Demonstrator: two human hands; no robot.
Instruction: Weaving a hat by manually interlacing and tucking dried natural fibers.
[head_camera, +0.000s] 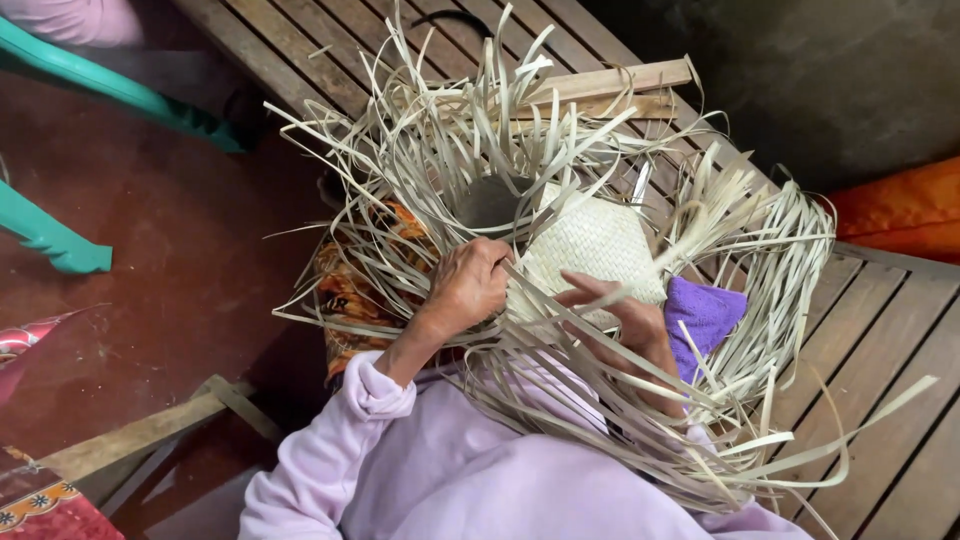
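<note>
A pale woven mat piece (590, 245) lies in my lap, with many long loose straw strips (430, 150) fanning out from its edges. My left hand (468, 285) is closed on strips at the woven piece's left edge. My right hand (625, 320) rests on the lower edge of the weave, fingers pinching a strip, partly covered by strips crossing over it. My sleeves are light lilac (400, 450).
I sit on a brown wooden slatted bench (880, 330). Two wooden sticks (620, 85) lie on it behind the strips. A purple cloth (705, 310) lies under the strips on the right, a patterned orange cloth (345, 300) on the left. Turquoise chair legs (60, 245) stand on the red floor.
</note>
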